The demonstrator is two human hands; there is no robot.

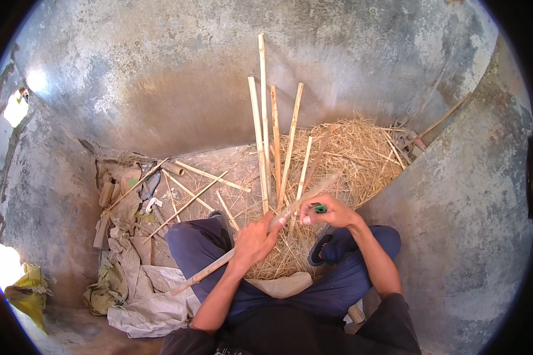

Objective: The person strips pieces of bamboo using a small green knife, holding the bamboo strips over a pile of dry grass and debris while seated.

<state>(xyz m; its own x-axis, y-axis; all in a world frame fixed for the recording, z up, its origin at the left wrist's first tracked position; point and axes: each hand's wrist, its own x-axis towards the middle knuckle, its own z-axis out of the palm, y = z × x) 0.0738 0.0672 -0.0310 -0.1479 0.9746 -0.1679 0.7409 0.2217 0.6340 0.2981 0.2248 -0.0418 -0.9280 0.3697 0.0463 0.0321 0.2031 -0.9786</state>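
A long pale wooden stick slants across my lap, from lower left to upper right; its far end is blurred. My left hand is wrapped round the middle of it, with the thumb along the top. Close by on the right, my right hand is curled closed around a small green and black object. Most of that object is hidden by the fingers, so its kind is unclear. The right fingers are near the stick; whether they touch it I cannot tell.
Several split bamboo sticks lean against the curved grey wall ahead. Straw and shavings are heaped to their right. Thin sticks lie on the floor at left, beside crumpled sacking and short bamboo pieces.
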